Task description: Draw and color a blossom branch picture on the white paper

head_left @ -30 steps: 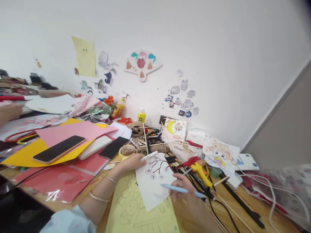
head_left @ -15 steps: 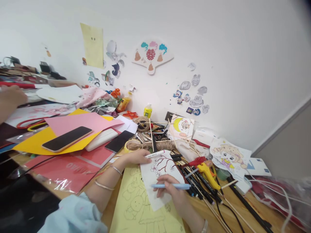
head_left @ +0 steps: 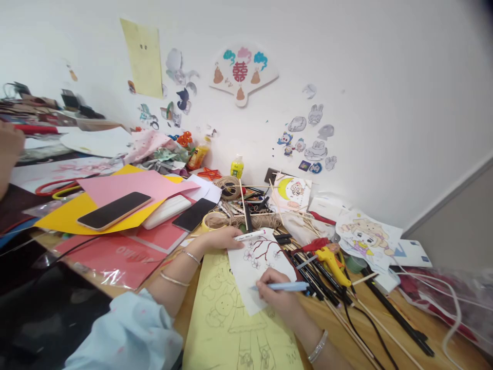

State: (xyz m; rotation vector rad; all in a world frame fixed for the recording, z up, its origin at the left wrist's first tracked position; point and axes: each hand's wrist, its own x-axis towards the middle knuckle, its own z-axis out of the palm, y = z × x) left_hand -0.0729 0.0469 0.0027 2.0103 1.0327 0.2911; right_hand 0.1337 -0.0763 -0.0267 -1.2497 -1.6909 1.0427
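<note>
My right hand (head_left: pixel 274 290) is closed around a light blue pen (head_left: pixel 290 286), its tip close to the lower part of a white sheet (head_left: pixel 252 298). On that sheet are dark red branches and outlined blossoms. My left hand (head_left: pixel 225 238) lies at the sheet's upper left edge, fingers closed on a white marker (head_left: pixel 250 236) that sits across the top of the paper. Under the white sheet is a yellow paper (head_left: pixel 246 334) with a pencil-like line drawing of a figure. Whether the pen tip touches the sheet, I cannot tell.
Black markers (head_left: pixel 311 275), a yellow glue gun (head_left: pixel 333 266) and cables crowd the right side. To the left lie a phone (head_left: pixel 115 210), coloured paper (head_left: pixel 131 190) and a red packet (head_left: pixel 115 262). At the far left edge another person's hand (head_left: pixel 8 151) shows.
My right hand has turned the pen so its tip points at the sheet, with the fingers now curled tighter. My left hand keeps the marker. The whole view has shifted slightly.
</note>
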